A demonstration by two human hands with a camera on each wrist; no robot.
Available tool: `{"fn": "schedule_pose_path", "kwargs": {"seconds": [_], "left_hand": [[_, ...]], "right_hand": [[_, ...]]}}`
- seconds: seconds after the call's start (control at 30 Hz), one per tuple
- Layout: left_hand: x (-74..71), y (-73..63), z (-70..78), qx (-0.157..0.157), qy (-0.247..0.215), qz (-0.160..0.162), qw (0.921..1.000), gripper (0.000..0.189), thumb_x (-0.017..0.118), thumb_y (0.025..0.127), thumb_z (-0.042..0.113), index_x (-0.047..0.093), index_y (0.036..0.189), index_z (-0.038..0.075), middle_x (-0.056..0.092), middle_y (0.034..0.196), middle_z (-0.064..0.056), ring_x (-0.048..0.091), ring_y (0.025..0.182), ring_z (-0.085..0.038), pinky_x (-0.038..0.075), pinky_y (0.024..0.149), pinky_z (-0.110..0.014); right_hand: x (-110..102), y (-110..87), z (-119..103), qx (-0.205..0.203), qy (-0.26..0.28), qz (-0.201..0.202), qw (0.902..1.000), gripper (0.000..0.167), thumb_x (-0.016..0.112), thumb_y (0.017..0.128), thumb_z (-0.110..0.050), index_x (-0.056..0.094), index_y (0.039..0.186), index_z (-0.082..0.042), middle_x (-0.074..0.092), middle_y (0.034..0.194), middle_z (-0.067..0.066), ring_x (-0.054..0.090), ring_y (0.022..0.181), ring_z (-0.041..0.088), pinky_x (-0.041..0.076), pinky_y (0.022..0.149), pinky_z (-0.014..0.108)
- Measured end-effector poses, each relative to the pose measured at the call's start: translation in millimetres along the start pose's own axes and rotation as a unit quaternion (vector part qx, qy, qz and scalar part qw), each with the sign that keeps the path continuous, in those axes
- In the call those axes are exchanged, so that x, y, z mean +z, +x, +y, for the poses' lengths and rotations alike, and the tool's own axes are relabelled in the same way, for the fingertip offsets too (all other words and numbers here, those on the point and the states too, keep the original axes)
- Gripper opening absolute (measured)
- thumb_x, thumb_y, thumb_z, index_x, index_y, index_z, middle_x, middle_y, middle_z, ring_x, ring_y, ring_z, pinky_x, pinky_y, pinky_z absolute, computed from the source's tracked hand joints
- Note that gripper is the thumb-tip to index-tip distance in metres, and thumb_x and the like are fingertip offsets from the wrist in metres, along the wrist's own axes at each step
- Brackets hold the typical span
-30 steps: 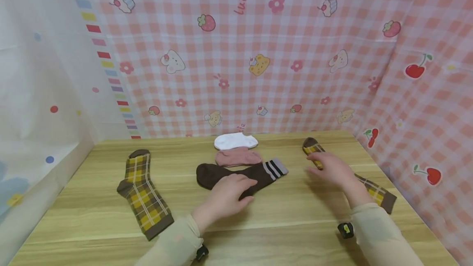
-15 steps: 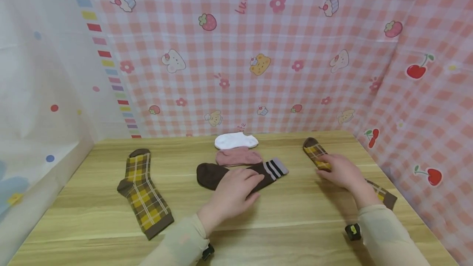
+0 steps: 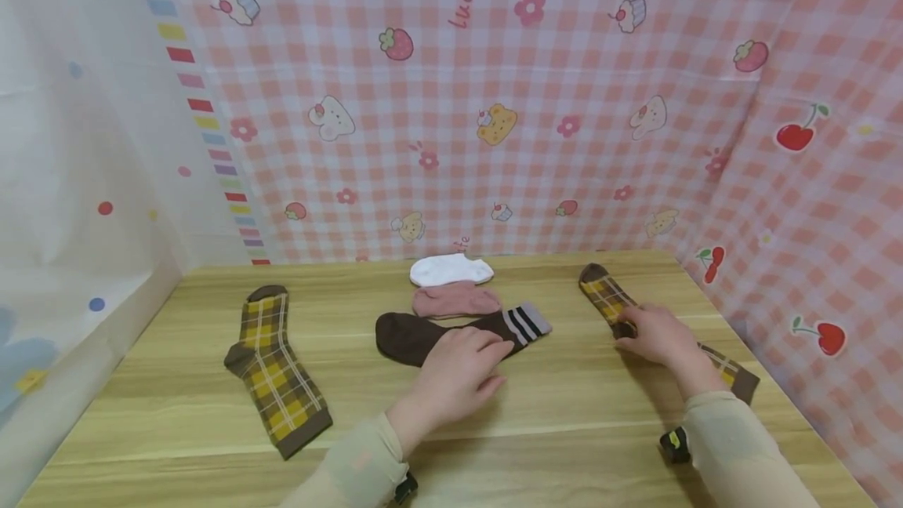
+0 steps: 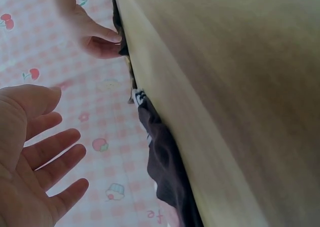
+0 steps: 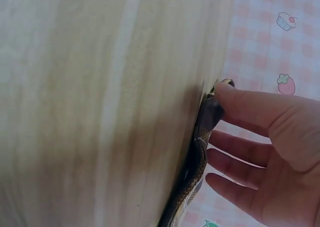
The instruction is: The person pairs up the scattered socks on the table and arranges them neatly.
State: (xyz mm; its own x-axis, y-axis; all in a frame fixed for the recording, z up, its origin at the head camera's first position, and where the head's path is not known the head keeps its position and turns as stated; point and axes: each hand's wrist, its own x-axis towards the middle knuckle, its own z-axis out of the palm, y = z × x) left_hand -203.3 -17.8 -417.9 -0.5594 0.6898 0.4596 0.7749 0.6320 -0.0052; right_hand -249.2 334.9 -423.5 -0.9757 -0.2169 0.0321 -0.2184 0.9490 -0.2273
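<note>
At the table's right side, my right hand (image 3: pixel 661 339) pinches a yellow-and-brown plaid sock (image 3: pixel 603 295) near its dark heel, thumb and fingers on either side of it in the right wrist view. The hand hides the middle of that sock. My left hand (image 3: pixel 458 373) hovers over a dark brown sock (image 3: pixel 405 337) with a striped grey cuff; in the left wrist view its fingers (image 4: pixel 62 159) are spread, apart from the sock. Behind the brown sock lie a pink ankle sock (image 3: pixel 455 300) and a white ankle sock (image 3: pixel 446 270). A matching plaid sock (image 3: pixel 275 371) lies flat at the left.
The wooden table (image 3: pixel 176 382) carries all the socks. A pink checked cloth (image 3: pixel 437 85) hangs along its back edge and continues down the right side. White dotted cloth (image 3: pixel 92 147) hangs on the left.
My right hand has moved slightly right and down onto the plaid sock, and now pinches its heel. My left hand has drifted a little to the right above the brown sock.
</note>
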Motion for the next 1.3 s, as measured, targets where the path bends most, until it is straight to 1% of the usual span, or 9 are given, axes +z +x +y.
{"fn": "schedule_pose_path", "kwargs": {"seconds": [0.23,0.4,0.5,0.67,0.83,0.97,1.1,1.2,1.3], "left_hand": [[3.9,-2.0,1.9,-0.003,-0.004,-0.005,1.0,0.042,0.076,0.087,0.029,0.066,0.125,0.015,0.066,0.115,0.0,0.06,0.107,-0.019,0.048,0.094,-0.038],[6.0,-1.3,3.9,-0.003,-0.007,-0.005,1.0,0.042,0.077,0.086,0.029,0.067,0.125,0.016,0.065,0.115,0.001,0.06,0.108,-0.018,0.047,0.094,-0.038],[7.5,0.0,4.7,-0.004,-0.007,-0.009,0.9999,0.042,0.076,0.087,0.03,0.067,0.125,0.016,0.065,0.115,0.001,0.059,0.108,-0.018,0.047,0.094,-0.038],[8.6,1.7,5.8,-0.005,-0.008,-0.01,0.9999,0.041,0.076,0.088,0.03,0.067,0.125,0.016,0.066,0.115,0.001,0.06,0.108,-0.018,0.047,0.094,-0.038],[11.0,2.1,5.4,-0.007,-0.015,-0.009,0.9998,0.041,0.076,0.087,0.03,0.067,0.125,0.016,0.066,0.114,0.0,0.06,0.108,-0.019,0.048,0.093,-0.038],[13.2,2.0,4.5,-0.009,-0.019,-0.011,0.9997,0.041,0.075,0.088,0.029,0.067,0.125,0.015,0.066,0.115,0.0,0.06,0.108,-0.019,0.048,0.093,-0.038],[13.0,2.6,3.8,-0.011,-0.018,-0.008,0.9997,0.041,0.075,0.088,0.03,0.067,0.125,0.014,0.066,0.115,-0.001,0.06,0.108,-0.019,0.048,0.093,-0.038],[11.7,3.4,3.8,-0.015,-0.021,-0.009,0.9996,0.041,0.075,0.088,0.03,0.067,0.125,0.014,0.066,0.115,-0.001,0.061,0.109,-0.02,0.048,0.093,-0.038],[11.4,4.4,3.8,-0.02,-0.026,-0.014,0.9994,0.041,0.074,0.089,0.03,0.067,0.125,0.013,0.066,0.116,-0.002,0.06,0.109,-0.02,0.048,0.094,-0.039]], "right_hand": [[4.7,2.0,1.2,0.008,0.001,-0.004,1.0,0.029,0.077,0.083,-0.013,0.068,0.108,-0.001,0.06,0.107,0.024,0.059,0.097,0.046,0.049,0.079,0.061],[7.9,3.5,4.1,0.0,-0.011,0.006,0.9999,0.015,0.073,0.084,-0.004,0.068,0.099,-0.005,0.06,0.098,0.016,0.06,0.091,0.04,0.051,0.077,0.057],[7.6,3.2,5.9,-0.009,-0.01,0.016,0.9998,0.011,0.071,0.086,-0.002,0.068,0.096,-0.005,0.062,0.094,0.014,0.062,0.088,0.039,0.051,0.077,0.056],[3.5,1.0,7.4,-0.019,0.028,0.056,0.9978,0.007,0.07,0.087,-0.001,0.067,0.094,-0.003,0.067,0.091,0.014,0.064,0.089,0.037,0.05,0.079,0.055],[-3.1,-2.5,7.0,-0.021,0.081,0.098,0.9917,0.006,0.068,0.09,-0.003,0.066,0.095,-0.005,0.067,0.092,0.012,0.064,0.09,0.035,0.05,0.078,0.054],[-8.1,-5.4,4.7,-0.021,0.127,0.113,0.9852,0.005,0.066,0.093,-0.004,0.064,0.097,-0.005,0.068,0.096,0.014,0.064,0.095,0.038,0.05,0.08,0.055],[-12.7,-8.4,0.7,-0.021,0.165,0.126,0.9779,0.009,0.064,0.095,-0.004,0.064,0.104,-0.002,0.067,0.101,0.018,0.064,0.099,0.042,0.052,0.082,0.056],[-14.4,-10.5,-1.3,-0.027,0.183,0.135,0.9735,0.01,0.064,0.095,-0.005,0.063,0.105,-0.002,0.068,0.101,0.017,0.064,0.099,0.041,0.052,0.082,0.055],[-15.0,-13.5,-1.9,-0.043,0.188,0.141,0.9711,0.009,0.066,0.094,-0.004,0.065,0.102,-0.004,0.068,0.099,0.013,0.065,0.096,0.037,0.053,0.08,0.051]]}}
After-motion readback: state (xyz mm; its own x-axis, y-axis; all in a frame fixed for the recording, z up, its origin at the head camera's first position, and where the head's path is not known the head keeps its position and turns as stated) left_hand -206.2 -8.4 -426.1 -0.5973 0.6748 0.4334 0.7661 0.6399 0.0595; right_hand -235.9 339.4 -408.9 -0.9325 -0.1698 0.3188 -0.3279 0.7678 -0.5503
